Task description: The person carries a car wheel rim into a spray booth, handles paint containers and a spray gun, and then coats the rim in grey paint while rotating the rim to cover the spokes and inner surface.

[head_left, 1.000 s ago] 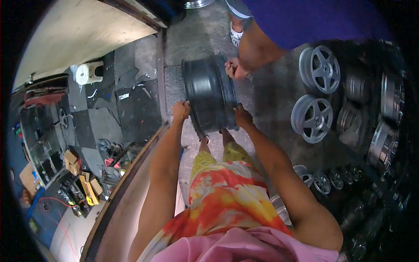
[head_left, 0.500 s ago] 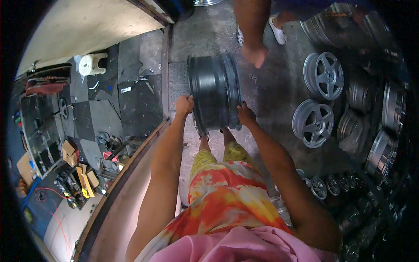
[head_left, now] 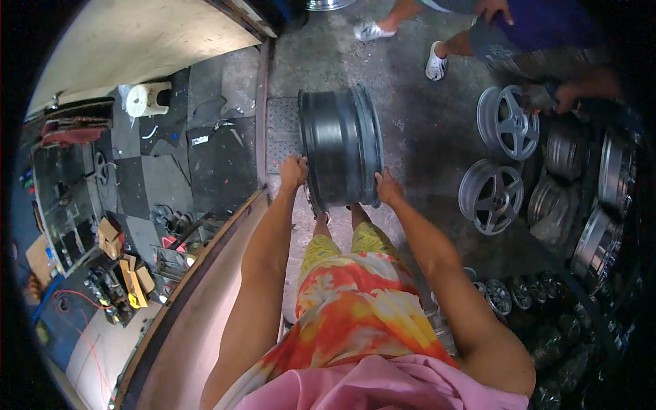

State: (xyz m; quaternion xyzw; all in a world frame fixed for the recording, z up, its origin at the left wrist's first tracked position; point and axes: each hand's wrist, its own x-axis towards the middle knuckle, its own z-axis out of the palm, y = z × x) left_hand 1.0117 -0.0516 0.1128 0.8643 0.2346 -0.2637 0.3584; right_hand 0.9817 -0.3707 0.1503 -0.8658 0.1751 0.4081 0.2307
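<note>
A wide, dark car wheel rim (head_left: 335, 147) is held out in front of me, its glossy barrel facing up at me. My left hand (head_left: 294, 172) is closed on its left edge, and my right hand (head_left: 389, 186) grips the lip on its right side, fingers partly hidden behind it. Both arms are stretched forward. Below the rim my legs and feet partly show on the floor.
Two grey five-spoke rims (head_left: 490, 197) stand to my right, with more rims (head_left: 594, 239) beyond. Another person's white shoe (head_left: 436, 61) is at the far right. A white stool (head_left: 147, 100) and a low wall ledge (head_left: 205, 256) are on the left.
The other person has shifted right; their arm no longer hangs beyond the rim and now reaches toward the grey rims. The dark rim sits slightly lower and further right in view, still between my hands.
</note>
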